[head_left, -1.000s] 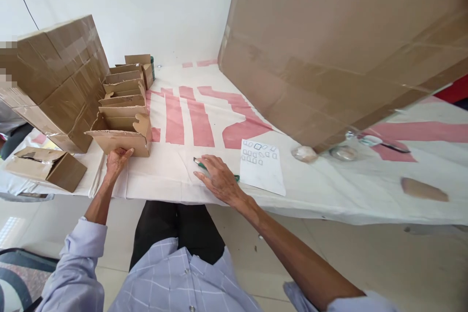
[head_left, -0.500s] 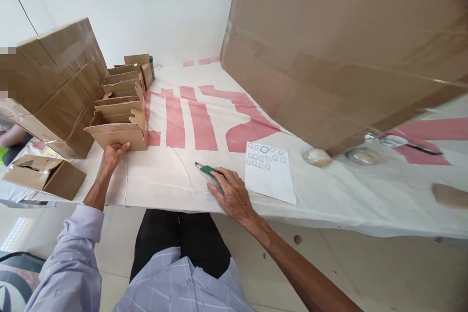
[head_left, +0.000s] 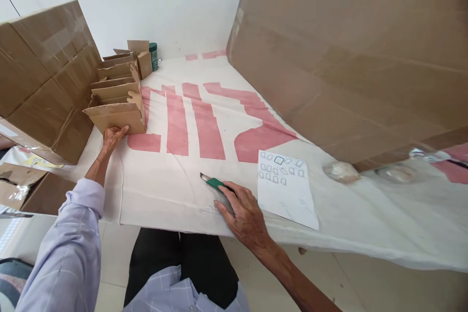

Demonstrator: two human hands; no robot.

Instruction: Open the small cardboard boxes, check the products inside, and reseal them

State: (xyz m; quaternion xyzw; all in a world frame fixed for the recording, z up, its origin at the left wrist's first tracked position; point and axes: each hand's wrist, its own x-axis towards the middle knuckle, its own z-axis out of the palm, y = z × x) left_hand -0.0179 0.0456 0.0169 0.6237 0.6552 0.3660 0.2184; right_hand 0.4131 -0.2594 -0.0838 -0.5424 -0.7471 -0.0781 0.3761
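Note:
My left hand (head_left: 114, 137) is against the lower front of the nearest open cardboard box (head_left: 119, 118), fingers bent at its bottom edge and thumb along its face. That box stands at the front of a row of open boxes, their flaps raised. My right hand (head_left: 243, 209) rests low over the table's front edge, its fingers closed around a green utility knife (head_left: 215, 183). The knife's blade is out and points away to the left. Part of its handle is hidden under my fingers.
Taped cartons (head_left: 47, 73) are stacked at left, with a closed box (head_left: 34, 187) before them. A green tub (head_left: 153, 56) stands behind the row. Drawn shapes mark a paper sheet (head_left: 287, 195). A huge cardboard panel (head_left: 347, 58) leans at right near tape rolls (head_left: 341, 171). Red patterns cover the cloth (head_left: 164, 195).
My left hand and the row of boxes have shifted farther from the table's front edge. The right hand still holds the knife near the same spot. My view has moved slightly.

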